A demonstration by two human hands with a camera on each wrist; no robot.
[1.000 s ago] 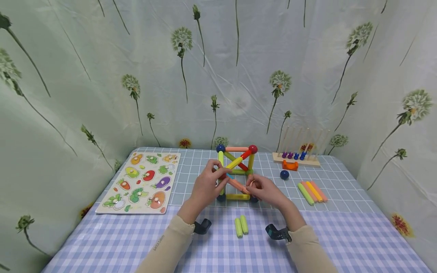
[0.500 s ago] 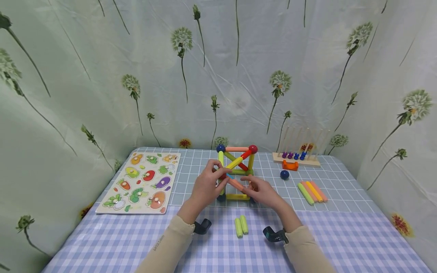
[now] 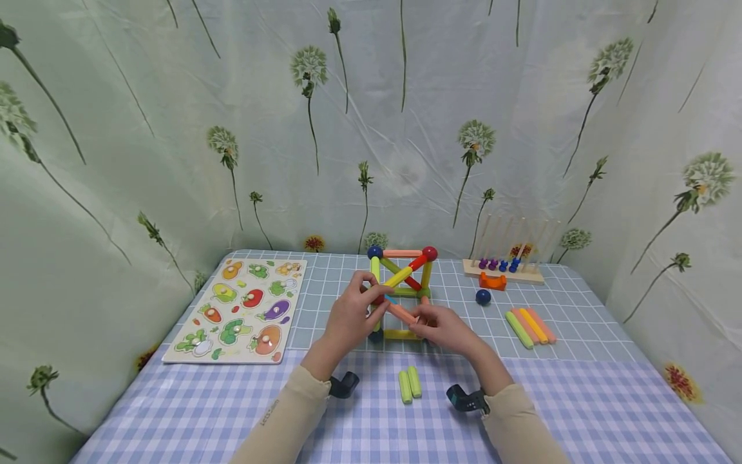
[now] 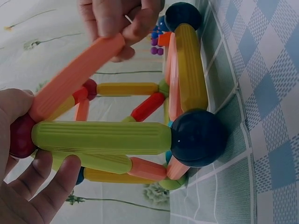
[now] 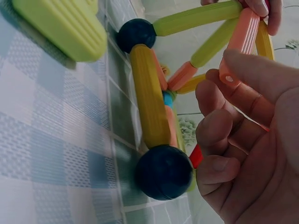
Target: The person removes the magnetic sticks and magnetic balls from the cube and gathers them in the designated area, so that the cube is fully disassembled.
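Note:
A frame of ridged plastic sticks and balls stands upright on the table. My left hand (image 3: 351, 309) grips the red ball (image 4: 21, 136) on top of its front-left green stick (image 4: 103, 138). From that ball a coral stick (image 3: 400, 314) reaches toward my right. Its free end is pinched between the thumb and fingers of my right hand (image 3: 445, 328). Low at the front, a yellow stick (image 4: 190, 67) links two dark blue balls, the left one (image 4: 198, 138) and the right one (image 5: 163, 172). My hands hide part of the frame in the head view.
Two short green sticks (image 3: 409, 385) lie in front of the frame. To the right are several loose sticks (image 3: 530, 327), a blue ball (image 3: 483, 296), an orange arch piece (image 3: 492, 281) and a wooden peg stand (image 3: 504, 270). A vegetable puzzle board (image 3: 237, 312) lies left.
My right hand has shifted slightly left; its fingers loosened, then closed again on the coral stick's end. My left hand has stayed in place on the red ball.

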